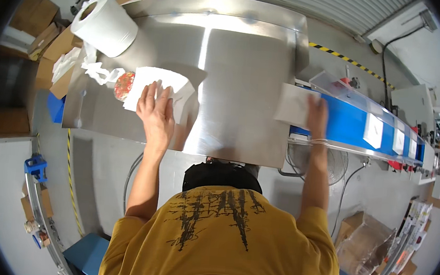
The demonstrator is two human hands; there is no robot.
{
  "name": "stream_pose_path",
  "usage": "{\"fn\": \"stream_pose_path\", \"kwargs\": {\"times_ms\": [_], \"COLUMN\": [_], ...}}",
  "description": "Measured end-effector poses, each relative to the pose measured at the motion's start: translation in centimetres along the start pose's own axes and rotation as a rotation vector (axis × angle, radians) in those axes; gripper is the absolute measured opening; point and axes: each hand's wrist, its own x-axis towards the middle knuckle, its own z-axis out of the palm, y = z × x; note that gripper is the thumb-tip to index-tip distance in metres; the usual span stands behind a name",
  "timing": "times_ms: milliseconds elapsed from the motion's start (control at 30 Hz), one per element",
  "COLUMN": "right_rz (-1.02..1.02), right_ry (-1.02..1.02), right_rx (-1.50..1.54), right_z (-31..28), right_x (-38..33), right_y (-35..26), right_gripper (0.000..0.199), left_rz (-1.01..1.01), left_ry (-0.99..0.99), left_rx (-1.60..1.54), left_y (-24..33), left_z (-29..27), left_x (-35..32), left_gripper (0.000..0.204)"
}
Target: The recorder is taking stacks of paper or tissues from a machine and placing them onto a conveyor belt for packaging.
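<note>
While left hand (155, 112) presses flat, grip released, on soft white paper sheet (164, 88), right hand (316, 114) grips square packet (293, 104).

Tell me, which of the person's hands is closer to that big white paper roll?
Left. The left hand lies on a white sheet just below and right of the paper roll; the right hand is far across the steel table, at the blue conveyor.

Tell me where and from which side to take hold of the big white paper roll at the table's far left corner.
Grip the paper roll around its round outer wall, coming from the right, the table side. It appears to lie tilted with its hollow core facing up and left, a loose tail trailing below it, and cardboard boxes crowding its left. The left hand is nearest, resting flat on a white sheet.
</note>
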Motion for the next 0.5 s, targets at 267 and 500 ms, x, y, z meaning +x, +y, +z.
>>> {"fn": "stream_pose_path", "kwargs": {"times_ms": [267, 500], "right_rz": [-0.205, -0.675], "right_ry": [0.216, -0.551], "right_rx": [-0.079, 0.463], "right_z": [-4.5, 4.8], "right_x": [-0.2, -1.4], "right_y": [-10.5, -30.5], "right_gripper": [0.042, 0.06], "left_rz": [0.043, 0.023], "left_ry": [0.073, -0.03], "left_rx": [-0.073, -0.119], "left_y": [0.4, 0.4], "left_z": [0.9, -0.5], "left_x": [-0.4, 0.1], "left_gripper": [0.027, 0.026]}}
